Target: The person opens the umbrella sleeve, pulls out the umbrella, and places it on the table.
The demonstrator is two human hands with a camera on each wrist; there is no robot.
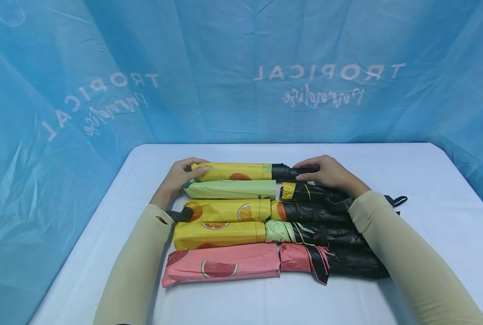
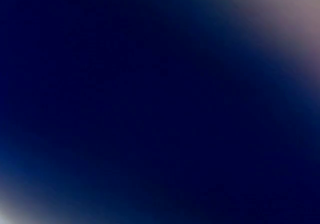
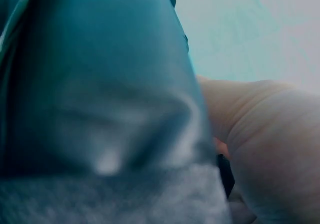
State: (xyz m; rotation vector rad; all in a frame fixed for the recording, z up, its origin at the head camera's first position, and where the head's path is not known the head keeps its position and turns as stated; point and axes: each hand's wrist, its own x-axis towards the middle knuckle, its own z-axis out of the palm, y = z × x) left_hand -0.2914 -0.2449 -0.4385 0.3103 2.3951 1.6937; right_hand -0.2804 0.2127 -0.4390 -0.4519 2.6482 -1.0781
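Note:
At the far end of a row, a yellow fruit-print sleeve (image 1: 247,171) lies crosswise with the black handle of a folding umbrella (image 1: 281,172) at its right end. My left hand (image 1: 180,174) grips the sleeve's left end, thumb in front. The umbrella's handle end is held by my right hand (image 1: 326,170), between thumb and fingers. Nearer lie a green sleeve (image 1: 233,189), two more yellow sleeves (image 1: 221,211) and a pink watermelon-print sleeve (image 1: 225,266). The left wrist view is dark and blurred. A close, dark folded umbrella (image 3: 100,84) fills much of the right wrist view.
Several folded black umbrellas (image 1: 351,262) lie to the right of the nearer sleeves, partly under my right forearm. Everything rests on a white table (image 1: 322,298). A blue printed sheet (image 1: 225,99) hangs behind the table and along its sides.

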